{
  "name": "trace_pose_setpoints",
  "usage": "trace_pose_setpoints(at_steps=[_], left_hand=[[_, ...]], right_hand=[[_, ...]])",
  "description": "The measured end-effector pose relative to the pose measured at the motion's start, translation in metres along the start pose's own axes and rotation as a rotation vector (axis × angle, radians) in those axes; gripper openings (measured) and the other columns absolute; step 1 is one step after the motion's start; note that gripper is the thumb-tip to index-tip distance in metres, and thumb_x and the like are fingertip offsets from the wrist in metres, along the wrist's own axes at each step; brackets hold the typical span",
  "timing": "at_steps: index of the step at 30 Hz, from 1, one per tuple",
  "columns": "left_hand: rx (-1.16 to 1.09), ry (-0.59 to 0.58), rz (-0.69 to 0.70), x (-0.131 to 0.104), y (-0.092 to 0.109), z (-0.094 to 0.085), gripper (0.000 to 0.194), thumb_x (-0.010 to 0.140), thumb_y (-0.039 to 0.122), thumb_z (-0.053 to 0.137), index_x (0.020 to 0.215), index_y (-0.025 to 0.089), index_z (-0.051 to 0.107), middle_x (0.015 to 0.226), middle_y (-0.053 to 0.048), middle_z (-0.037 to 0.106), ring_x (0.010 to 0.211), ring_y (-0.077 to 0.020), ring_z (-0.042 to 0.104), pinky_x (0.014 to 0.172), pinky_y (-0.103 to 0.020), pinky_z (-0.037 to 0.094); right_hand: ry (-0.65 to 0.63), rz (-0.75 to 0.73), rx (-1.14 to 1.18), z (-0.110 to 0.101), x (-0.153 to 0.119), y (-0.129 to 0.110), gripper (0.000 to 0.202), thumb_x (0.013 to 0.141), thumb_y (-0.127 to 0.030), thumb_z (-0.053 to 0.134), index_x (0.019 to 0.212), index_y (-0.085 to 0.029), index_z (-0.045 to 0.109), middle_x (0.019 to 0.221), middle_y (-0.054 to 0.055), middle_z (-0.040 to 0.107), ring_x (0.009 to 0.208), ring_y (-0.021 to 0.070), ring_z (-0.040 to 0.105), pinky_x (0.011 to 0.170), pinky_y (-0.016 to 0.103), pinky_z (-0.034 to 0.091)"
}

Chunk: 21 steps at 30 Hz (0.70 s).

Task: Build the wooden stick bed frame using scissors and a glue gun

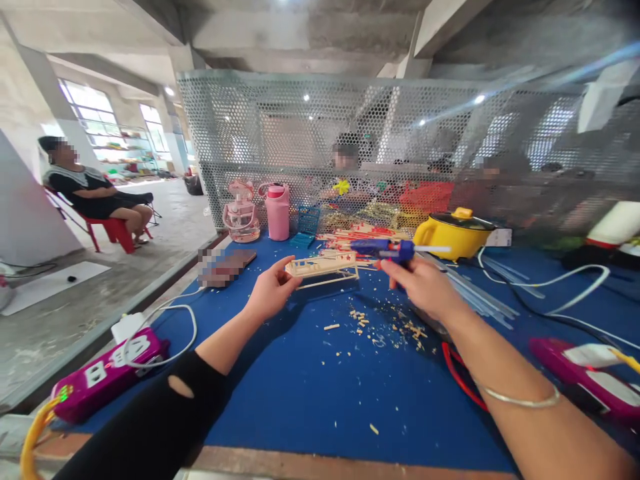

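My left hand (pixel 274 288) pinches the left end of a small frame of pale wooden sticks (pixel 325 268), held above the blue table. In my right hand (pixel 425 283) is a blue glue gun (pixel 383 250), its nozzle pointing left over the frame's right end. A clear glue stick (pixel 433 249) juts from the back of the gun. Whether the nozzle touches the wood I cannot tell. Below and behind the frame, wooden pieces with red parts (pixel 363 233) lie in a pile.
Small wood scraps (pixel 363 321) lie on the blue table (pixel 300 393). Behind are a pink bottle (pixel 278 213), a yellow pot (pixel 453 237) and a perforated screen (pixel 290 127). Purple power strips (pixel 107 373) and cables flank my arms. A person (pixel 95 190) sits at left.
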<state>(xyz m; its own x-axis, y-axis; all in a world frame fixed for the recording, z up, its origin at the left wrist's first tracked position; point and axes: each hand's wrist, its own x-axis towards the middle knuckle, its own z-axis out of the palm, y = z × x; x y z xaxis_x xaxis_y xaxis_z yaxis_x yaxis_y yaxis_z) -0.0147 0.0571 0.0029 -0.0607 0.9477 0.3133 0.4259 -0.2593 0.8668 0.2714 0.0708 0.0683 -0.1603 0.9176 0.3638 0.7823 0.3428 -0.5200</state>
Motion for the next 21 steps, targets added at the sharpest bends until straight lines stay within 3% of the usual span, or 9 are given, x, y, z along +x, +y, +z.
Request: trace_pose_setpoints(at_steps=[3,10,21], left_hand=[[0.012,-0.005,0.014,-0.001,0.001,0.001,0.064,0.076,0.039,0.060,0.133,0.015,0.047,0.066,0.004,0.056,0.055,-0.0105,0.047,0.056,-0.024,0.038],[0.070,-0.023,0.050,-0.002,0.004,0.002,0.061,0.078,0.037,0.060,0.133,0.015,0.048,0.070,0.002,0.059,0.059,-0.0113,0.050,0.062,-0.026,0.041],[0.111,-0.030,0.079,-0.003,0.003,0.001,0.061,0.078,0.037,0.059,0.134,0.016,0.047,0.072,0.001,0.061,0.060,-0.0115,0.053,0.064,-0.026,0.044]], right_hand=[[0.000,-0.072,0.024,0.016,-0.014,-0.008,0.040,0.085,-0.053,0.047,0.087,-0.018,0.067,0.068,0.005,0.067,0.068,0.0205,0.064,0.066,0.031,0.048],[0.027,-0.170,-0.029,0.030,-0.023,-0.010,0.035,0.088,-0.043,0.047,0.101,-0.017,0.064,0.103,0.010,0.069,0.099,0.0249,0.062,0.086,0.033,0.046],[0.032,-0.118,-0.109,0.033,-0.024,-0.011,0.033,0.089,-0.044,0.044,0.101,-0.018,0.062,0.104,0.012,0.069,0.100,0.0274,0.063,0.084,0.034,0.046]])
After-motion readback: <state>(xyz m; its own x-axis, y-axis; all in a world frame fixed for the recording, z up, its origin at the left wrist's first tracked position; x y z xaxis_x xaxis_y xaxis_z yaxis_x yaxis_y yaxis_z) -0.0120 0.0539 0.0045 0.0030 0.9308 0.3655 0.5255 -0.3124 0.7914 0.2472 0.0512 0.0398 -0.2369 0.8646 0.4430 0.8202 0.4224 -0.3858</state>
